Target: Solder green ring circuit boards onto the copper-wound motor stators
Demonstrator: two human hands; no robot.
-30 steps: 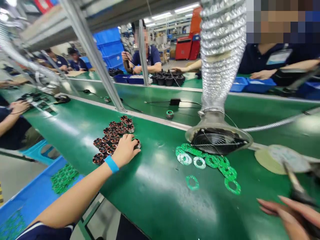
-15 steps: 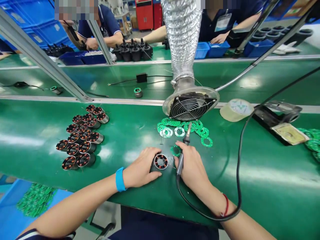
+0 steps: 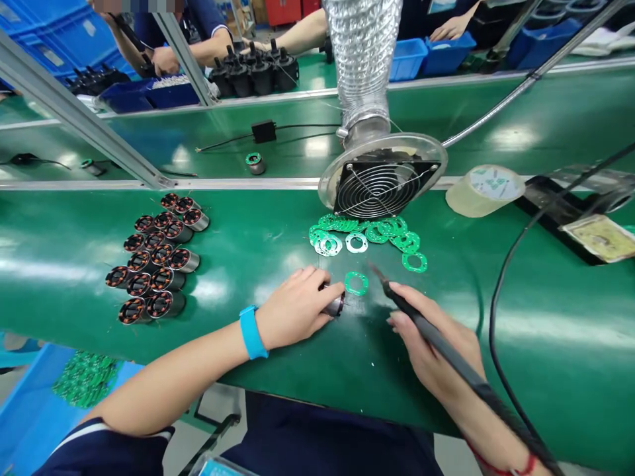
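Observation:
My left hand (image 3: 296, 307) is closed around a small motor stator (image 3: 336, 305), which lies tipped on its side on the green bench. Its far part is hidden under my fingers. A single green ring-shaped circuit board (image 3: 356, 283) lies flat just right of the stator. My right hand (image 3: 441, 347) grips a soldering iron (image 3: 421, 322) like a pen. The iron's tip points up and left, a little right of that board and apart from it. Beyond both hands, several green ring boards (image 3: 391, 228) lie in a loose, overlapping row.
Several stators (image 3: 161, 277) stand grouped at left. A fume extractor (image 3: 380, 185) hangs over the ring boards. Right of it are a tape roll (image 3: 483, 192) and a soldering iron stand (image 3: 598, 238). A blue bin (image 3: 24, 403) sits lower left. Co-workers work across the bench.
The stator has gone from upright to lying on its side in my left hand. My right hand has moved right, swinging the soldering iron from near upright to slanted and uncovering the single ring board.

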